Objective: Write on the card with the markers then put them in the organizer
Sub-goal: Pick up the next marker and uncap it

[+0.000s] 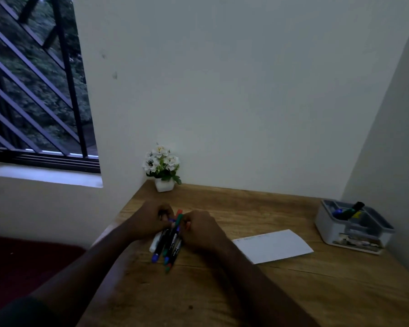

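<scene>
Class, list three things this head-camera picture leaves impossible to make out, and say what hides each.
1. Head view: number of markers in the bundle; both hands cover them.
2. Head view: writing on the card; too small and dim.
3. Head view: contents of the organizer drawer; blurred and dark.

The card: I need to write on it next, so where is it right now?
In the head view the card lies flat on the wooden desk, just right of the right hand and in front of the grey organizer.
</scene>
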